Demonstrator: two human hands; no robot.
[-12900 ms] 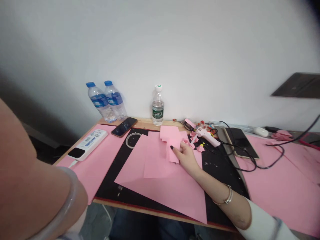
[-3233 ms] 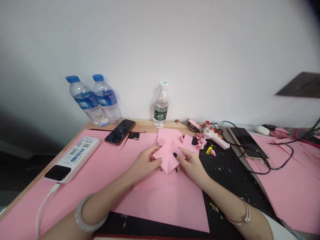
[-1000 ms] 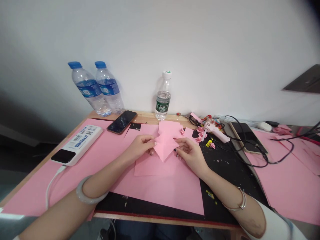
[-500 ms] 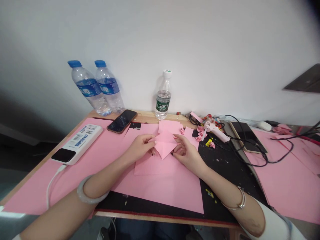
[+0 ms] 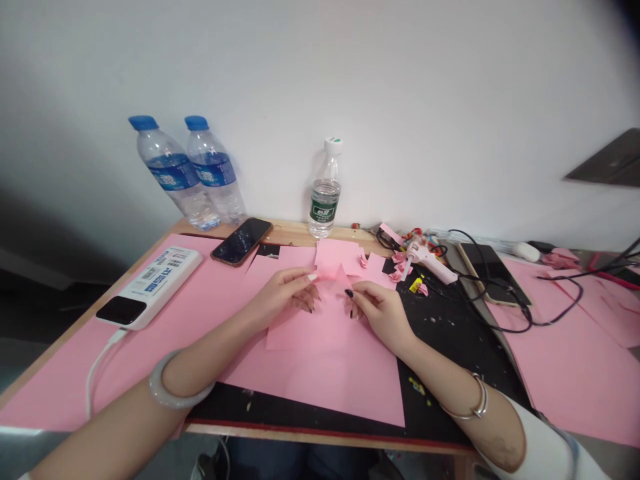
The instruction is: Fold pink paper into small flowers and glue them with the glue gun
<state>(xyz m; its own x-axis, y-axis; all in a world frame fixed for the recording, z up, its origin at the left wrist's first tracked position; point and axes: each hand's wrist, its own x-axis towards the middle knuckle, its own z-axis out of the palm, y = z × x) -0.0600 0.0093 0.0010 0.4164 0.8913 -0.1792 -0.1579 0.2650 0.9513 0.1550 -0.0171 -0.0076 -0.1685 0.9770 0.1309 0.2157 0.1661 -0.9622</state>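
Note:
A small creased piece of pink paper [image 5: 334,275] is held between my two hands, a little above larger pink sheets [image 5: 330,373]. My left hand [image 5: 290,293] pinches its left corner between thumb and fingers. At its right edge, my right hand [image 5: 373,303] is closed on the paper with thumb and forefinger, dark nails showing. The paper is partly folded, with a point standing up near the right fingers. Its lower side blends into the pink sheets beneath, so its exact outline is hard to make out.
Behind the hands stand a small water bottle [image 5: 325,200] and two blue-capped bottles [image 5: 215,173]. A phone [image 5: 243,241] and white power bank [image 5: 150,288] lie left. On the right are a glue gun [image 5: 430,261], small pink paper pieces [image 5: 399,267], black cables and another phone [image 5: 493,275].
The pink paper has gone from a flat diamond with its point towards me to a tilted, partly folded shape. My right fingers have shifted onto its right edge.

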